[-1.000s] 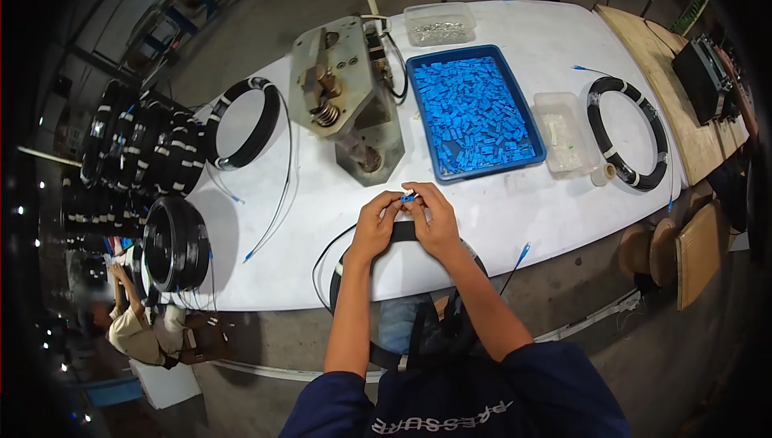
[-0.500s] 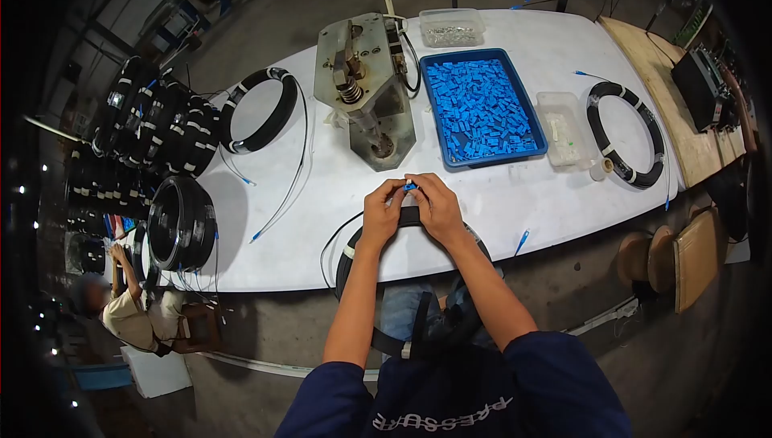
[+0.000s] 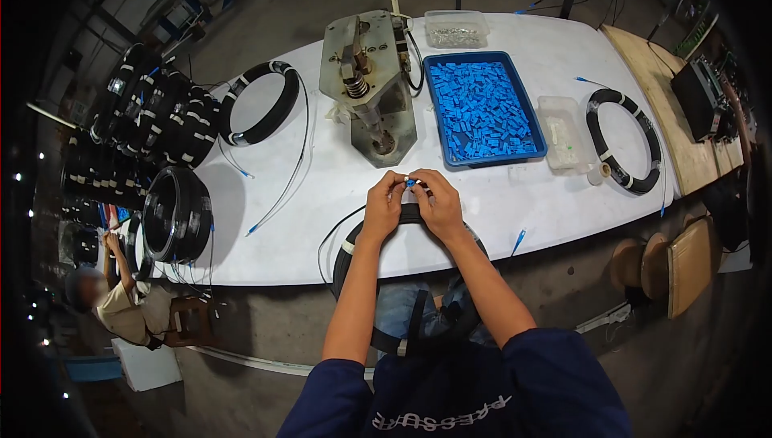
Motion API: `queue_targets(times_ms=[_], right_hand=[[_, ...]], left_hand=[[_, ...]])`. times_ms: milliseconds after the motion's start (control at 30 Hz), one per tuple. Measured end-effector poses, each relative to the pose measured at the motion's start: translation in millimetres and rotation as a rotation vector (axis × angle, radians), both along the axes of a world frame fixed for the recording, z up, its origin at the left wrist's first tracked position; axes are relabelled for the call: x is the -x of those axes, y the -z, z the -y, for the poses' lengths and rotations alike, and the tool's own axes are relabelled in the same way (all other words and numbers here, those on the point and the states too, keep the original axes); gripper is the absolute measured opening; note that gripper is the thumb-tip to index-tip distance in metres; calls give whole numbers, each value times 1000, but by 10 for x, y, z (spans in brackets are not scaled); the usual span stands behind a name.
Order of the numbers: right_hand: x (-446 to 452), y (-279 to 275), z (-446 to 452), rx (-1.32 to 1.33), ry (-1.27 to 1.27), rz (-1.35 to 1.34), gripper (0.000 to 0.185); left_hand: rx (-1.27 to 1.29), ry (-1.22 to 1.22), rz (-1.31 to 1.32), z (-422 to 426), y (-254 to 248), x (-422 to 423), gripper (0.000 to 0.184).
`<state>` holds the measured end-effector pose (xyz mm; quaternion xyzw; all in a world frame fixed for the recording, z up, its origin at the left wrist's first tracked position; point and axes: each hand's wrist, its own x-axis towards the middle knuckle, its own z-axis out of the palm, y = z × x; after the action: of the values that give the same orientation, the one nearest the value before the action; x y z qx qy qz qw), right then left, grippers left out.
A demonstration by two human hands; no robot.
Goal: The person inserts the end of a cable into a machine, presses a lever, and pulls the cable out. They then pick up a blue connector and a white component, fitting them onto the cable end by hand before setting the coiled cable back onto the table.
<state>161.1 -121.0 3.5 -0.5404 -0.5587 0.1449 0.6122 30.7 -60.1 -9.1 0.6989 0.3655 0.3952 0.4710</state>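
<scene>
Because the blue connector (image 3: 411, 183) looks tiny, your left hand (image 3: 383, 203) and right hand (image 3: 440, 201) pinch it, the blue tray (image 3: 495, 161) beyond likely for reach.

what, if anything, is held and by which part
A small blue piece, in the grip of left hand and right hand; the part held cannot be told.

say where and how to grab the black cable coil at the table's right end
Best gripped, I'd judge, on the near arc of the black coil, coming from the near edge of the table: fingers into the ring's open middle, thumb outside. The coil lies flat; a small roll sits at its left.
</scene>
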Motion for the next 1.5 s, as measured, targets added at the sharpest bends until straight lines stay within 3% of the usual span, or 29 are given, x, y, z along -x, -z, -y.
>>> queue_targets(times_ms=[733, 900, 1500], right_hand=[[-34, -49, 28, 38, 7, -7, 17], [-31, 0, 6, 3, 24, -17, 16], [-33, 18, 1, 83, 73, -82, 25]], left_hand=[[-10, 17, -85, 18, -37, -27, 12], [-36, 17, 57, 10, -21, -24, 18], [56, -68, 6, -18, 35, -3, 9]])
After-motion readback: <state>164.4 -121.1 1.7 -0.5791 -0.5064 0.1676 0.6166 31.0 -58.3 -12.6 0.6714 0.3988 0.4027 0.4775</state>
